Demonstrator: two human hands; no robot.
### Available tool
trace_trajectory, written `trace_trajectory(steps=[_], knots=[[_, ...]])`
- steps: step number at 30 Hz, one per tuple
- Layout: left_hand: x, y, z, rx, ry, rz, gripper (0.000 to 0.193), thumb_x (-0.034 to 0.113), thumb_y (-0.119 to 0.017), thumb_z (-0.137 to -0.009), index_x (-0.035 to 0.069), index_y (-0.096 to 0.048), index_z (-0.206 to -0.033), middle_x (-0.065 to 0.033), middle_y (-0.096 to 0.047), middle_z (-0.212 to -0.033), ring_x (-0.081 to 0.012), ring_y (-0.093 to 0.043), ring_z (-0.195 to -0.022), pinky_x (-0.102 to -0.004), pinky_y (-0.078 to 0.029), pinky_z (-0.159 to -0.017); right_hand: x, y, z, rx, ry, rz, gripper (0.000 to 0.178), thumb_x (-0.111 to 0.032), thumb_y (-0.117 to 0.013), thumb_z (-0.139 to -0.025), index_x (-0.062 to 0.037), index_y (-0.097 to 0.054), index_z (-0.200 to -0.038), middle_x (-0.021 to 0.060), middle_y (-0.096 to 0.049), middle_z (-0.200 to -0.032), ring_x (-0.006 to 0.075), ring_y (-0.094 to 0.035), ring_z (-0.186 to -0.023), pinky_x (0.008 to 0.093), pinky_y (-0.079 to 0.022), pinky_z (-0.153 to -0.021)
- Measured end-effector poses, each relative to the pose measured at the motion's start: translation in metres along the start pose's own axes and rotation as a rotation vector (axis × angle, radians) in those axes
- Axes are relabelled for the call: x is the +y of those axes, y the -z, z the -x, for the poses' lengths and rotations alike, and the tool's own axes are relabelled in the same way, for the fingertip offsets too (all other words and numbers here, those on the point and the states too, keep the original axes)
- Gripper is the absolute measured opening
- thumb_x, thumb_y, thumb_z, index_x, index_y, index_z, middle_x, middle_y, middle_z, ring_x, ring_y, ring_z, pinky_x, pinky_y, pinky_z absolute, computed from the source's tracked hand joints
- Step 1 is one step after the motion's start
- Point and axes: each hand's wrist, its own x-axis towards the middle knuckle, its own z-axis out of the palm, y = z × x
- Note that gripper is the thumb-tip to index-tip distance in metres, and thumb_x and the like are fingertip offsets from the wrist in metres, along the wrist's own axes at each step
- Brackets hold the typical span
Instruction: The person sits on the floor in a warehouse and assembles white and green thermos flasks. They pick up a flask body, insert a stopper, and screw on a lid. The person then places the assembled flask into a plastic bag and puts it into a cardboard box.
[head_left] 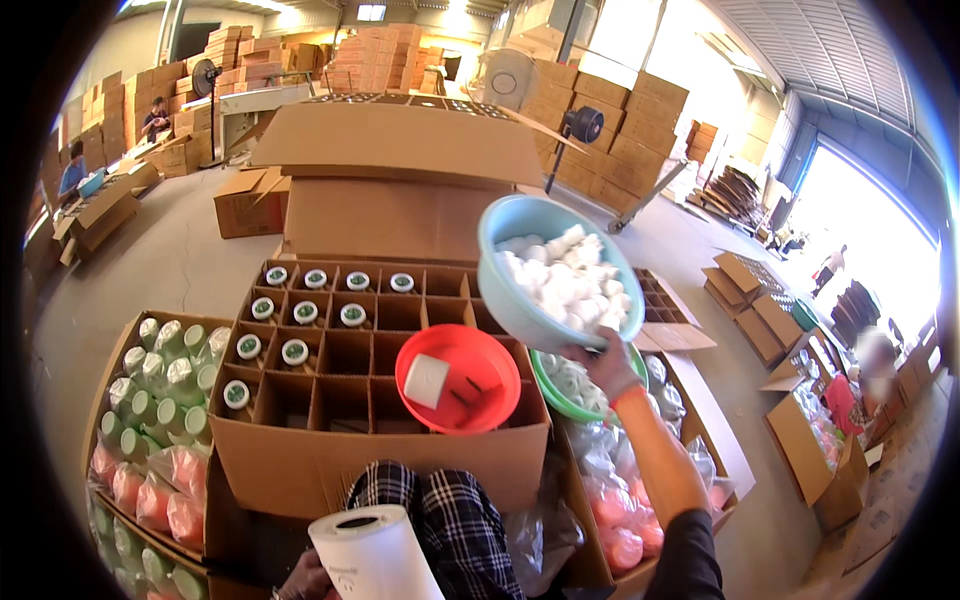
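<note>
Here, right hand (612, 370) on blue basin (508, 303).

The divided carton (380, 468) stands centrally. Bottles (295, 352) occupy its left and far-left compartments; a bowl (508, 390) rests over its near-right compartments. To its left, the left carton (113, 368) contains bagged bottles (180, 380). To its right stands the right carton (722, 440), with a tub (572, 407) at its far-left part. A basin (500, 295) containing small pieces (570, 280) is above the tub's far side. The far carton (390, 140) stands behind.
</note>
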Motion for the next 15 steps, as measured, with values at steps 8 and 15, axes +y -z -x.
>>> trace_trajectory(steps=[8,15], knots=[[0.008,-0.019,-0.04,0.02,-0.075,0.695,0.037,0.018,-0.056,-0.097,-0.001,-0.059,-0.129,-0.0119,-0.067,-0.121,-0.0213,-0.065,-0.111,-0.036,-0.053,-0.096,0.053,-0.133,-0.128,0.005,-0.72,-1.11,0.068,-0.025,-0.072,-0.081,0.0014,-0.041,-0.136,0.023,-0.051,-0.13,0.043,-0.06,-0.108,0.0492,-0.059,-0.088],[0.007,-0.027,-0.063,0.024,-0.137,1.051,0.042,0.024,-0.053,-0.099,-0.001,-0.056,-0.133,-0.0136,-0.066,-0.124,-0.0231,-0.064,-0.112,-0.0363,-0.052,-0.098,0.002,-0.112,-0.145,0.078,0.3,0.518,0.05,-0.022,-0.072,-0.079,-0.0128,-0.06,-0.127,0.022,-0.052,-0.132,0.0408,-0.057,-0.117,0.0443,-0.046,-0.103]])
